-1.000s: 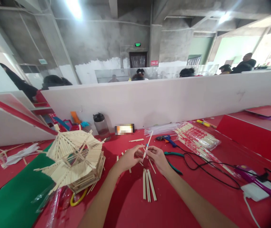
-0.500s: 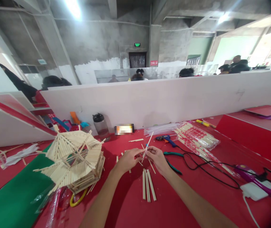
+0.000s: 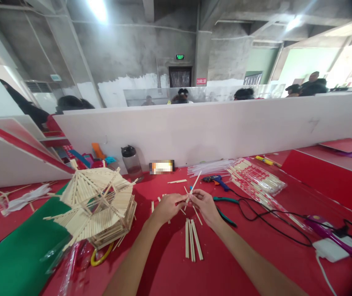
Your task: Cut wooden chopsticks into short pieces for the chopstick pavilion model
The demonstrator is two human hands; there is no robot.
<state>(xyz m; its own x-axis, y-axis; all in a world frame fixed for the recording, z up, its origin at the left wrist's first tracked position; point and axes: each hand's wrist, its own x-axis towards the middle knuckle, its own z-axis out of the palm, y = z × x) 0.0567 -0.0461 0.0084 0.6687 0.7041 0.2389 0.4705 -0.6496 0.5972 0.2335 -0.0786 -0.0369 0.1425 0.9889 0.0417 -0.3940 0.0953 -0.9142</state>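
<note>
Both my hands meet over the red table. My left hand (image 3: 170,206) pinches the lower part of a thin wooden stick (image 3: 196,181), which slants up to the right. The fingertips of my right hand (image 3: 204,202) close on the same stick from the other side. Another thin stick (image 3: 197,215) crosses beneath the fingers; whether it is joined to the held one is hidden. Just below my hands lie several loose wooden sticks (image 3: 191,240), side by side. To the left stands a pavilion-like model (image 3: 101,205) built of sticks, its roof partly open.
Right of my hands are teal-handled pliers (image 3: 225,200), a blue glue gun (image 3: 215,181) with a trailing black cable, and packed chopsticks (image 3: 257,176). A bottle (image 3: 131,162) stands near the white partition (image 3: 213,127). A purple power strip (image 3: 333,232) lies far right.
The held stick leans very slightly further right. Both hands keep their pinch in nearly the same place, and the view has shifted a little.
</note>
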